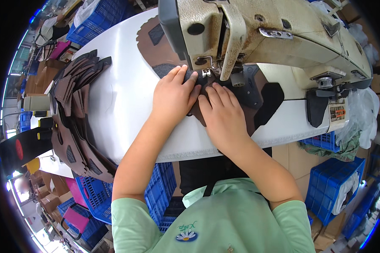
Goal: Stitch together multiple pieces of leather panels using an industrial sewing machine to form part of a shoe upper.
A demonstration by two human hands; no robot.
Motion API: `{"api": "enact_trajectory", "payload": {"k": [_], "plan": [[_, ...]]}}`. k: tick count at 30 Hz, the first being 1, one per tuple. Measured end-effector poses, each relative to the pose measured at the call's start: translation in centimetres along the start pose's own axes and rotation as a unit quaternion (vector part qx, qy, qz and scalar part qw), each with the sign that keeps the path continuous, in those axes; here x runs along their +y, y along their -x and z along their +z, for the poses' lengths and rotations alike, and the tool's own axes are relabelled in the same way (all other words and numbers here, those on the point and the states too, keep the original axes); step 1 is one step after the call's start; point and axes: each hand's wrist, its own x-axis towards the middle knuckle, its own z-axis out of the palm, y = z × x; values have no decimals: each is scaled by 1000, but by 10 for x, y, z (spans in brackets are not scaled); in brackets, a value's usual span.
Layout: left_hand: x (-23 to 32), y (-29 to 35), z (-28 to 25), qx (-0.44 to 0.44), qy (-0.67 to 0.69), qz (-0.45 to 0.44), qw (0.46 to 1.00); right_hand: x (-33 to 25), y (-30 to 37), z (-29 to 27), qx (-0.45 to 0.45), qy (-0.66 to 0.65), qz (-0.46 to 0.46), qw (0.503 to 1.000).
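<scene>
My left hand (pixel 173 95) and my right hand (pixel 223 116) lie flat, side by side, on a brown and dark grey cut piece of material (pixel 261 97). They press it onto the white table (pixel 122 92), right in front of the needle area (pixel 207 72) of a cream industrial sewing machine (pixel 274 33). My fingertips point at the presser foot. More of the brown piece (pixel 150 46) shows beyond the machine head.
A stack of dark brown cut pieces (pixel 78 84) hangs over the table's left edge. Blue plastic crates (pixel 333 185) stand on the floor right and below the table (pixel 160 194). Cardboard boxes and pink items sit far left.
</scene>
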Motion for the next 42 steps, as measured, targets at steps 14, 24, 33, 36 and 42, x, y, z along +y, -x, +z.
{"api": "enact_trajectory", "payload": {"k": [14, 24, 33, 36, 42], "plan": [[-8, 2, 2, -1, 38, -7, 999, 39, 12, 4, 1, -146, 5, 989], [-14, 4, 3, 20, 73, -22, 997, 42, 9, 6, 20, -164, -9, 986], [-14, 6, 5, 27, 82, -35, 996, 45, -1, -11, -46, -101, -64, 992], [-11, 4, 5, 28, 62, -15, 998, 37, -5, -12, -80, 7, -113, 990], [-3, -6, 3, -50, 52, -56, 996, 14, -21, -6, -104, 112, -136, 979]]}}
